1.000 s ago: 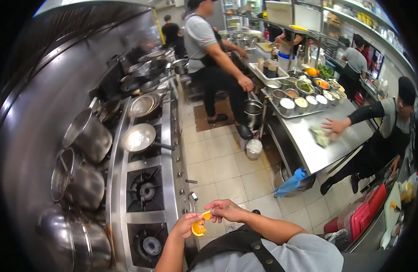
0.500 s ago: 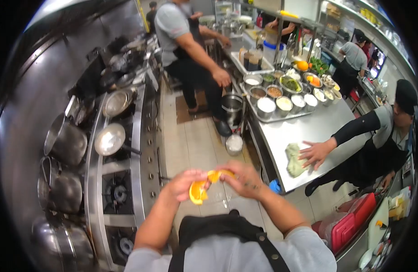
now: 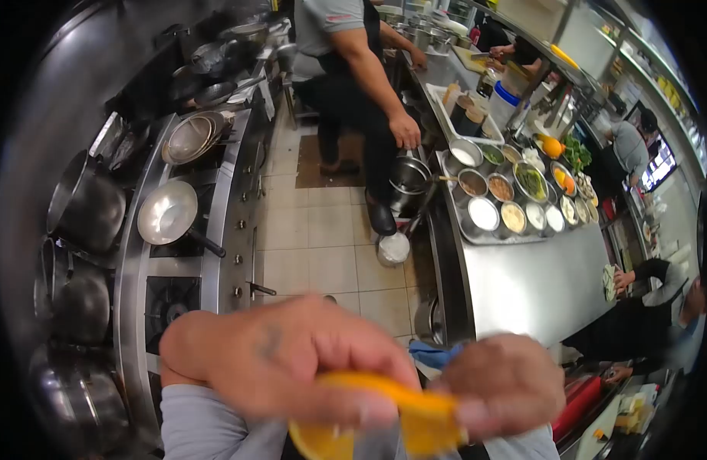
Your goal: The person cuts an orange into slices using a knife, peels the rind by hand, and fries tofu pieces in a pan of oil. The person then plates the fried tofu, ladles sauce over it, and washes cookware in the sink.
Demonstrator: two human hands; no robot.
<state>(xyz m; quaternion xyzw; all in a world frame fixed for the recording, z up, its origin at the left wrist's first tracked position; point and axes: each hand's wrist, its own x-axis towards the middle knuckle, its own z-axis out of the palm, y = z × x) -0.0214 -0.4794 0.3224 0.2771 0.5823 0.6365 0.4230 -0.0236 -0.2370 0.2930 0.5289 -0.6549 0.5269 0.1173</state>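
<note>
Close to the camera, an orange piece (image 3: 430, 428) with its peel on spans both of my hands. My left hand (image 3: 284, 360) is closed on its left end, thumb in front and fingers curled behind. My right hand (image 3: 511, 383), blurred by motion, pinches the right end between thumb and fingers. Yellow flesh hangs below the peel on either side of the left thumb. Whether this is one bent piece or two touching pieces I cannot tell.
On the left runs a stove (image 3: 235, 184) with a pan (image 3: 168, 215). A steel counter (image 3: 537, 284) at right bears a tray (image 3: 514, 238) of small bowls. A co-worker (image 3: 346, 77) stands ahead in the aisle. Another co-worker's hand (image 3: 623, 280) holds a cloth (image 3: 609, 284).
My hands have come up close to the camera with the orange. The view has shifted. The co-worker's hand with the cloth now appears at the counter's far right edge.
</note>
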